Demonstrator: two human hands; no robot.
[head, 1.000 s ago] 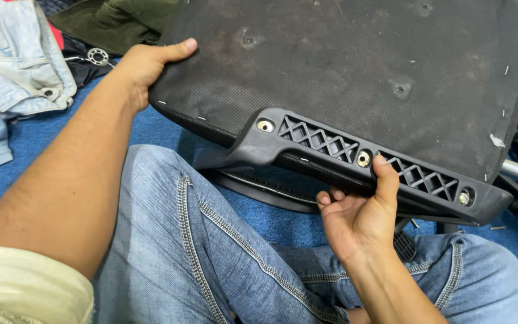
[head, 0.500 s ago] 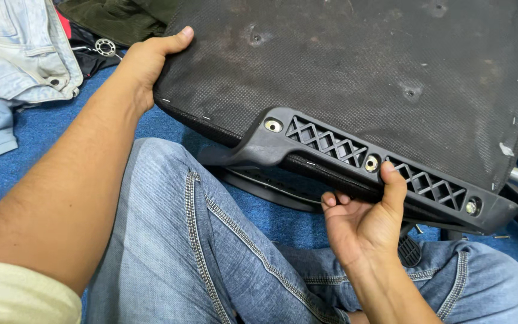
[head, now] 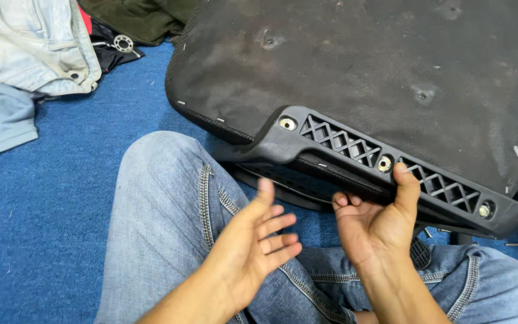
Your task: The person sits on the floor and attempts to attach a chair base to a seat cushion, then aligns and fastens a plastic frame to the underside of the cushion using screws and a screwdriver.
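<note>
head view: right hand (head: 374, 225) grips black bracket (head: 385, 165), steadying upturned seat (head: 355, 66) on lap; left hand (head: 259, 240) open, empty, apparently blurred.

A blue carpet (head: 55, 228) carries everything. A heap of clothes (head: 31, 54) lies on it, up and left of the person's denim-clad knee (head: 163, 198); a small metal ring (head: 123, 43) rests among the clothes.

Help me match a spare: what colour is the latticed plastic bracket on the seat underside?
Black, with a criss-cross lattice; the bracket shows best in the head view.
</note>
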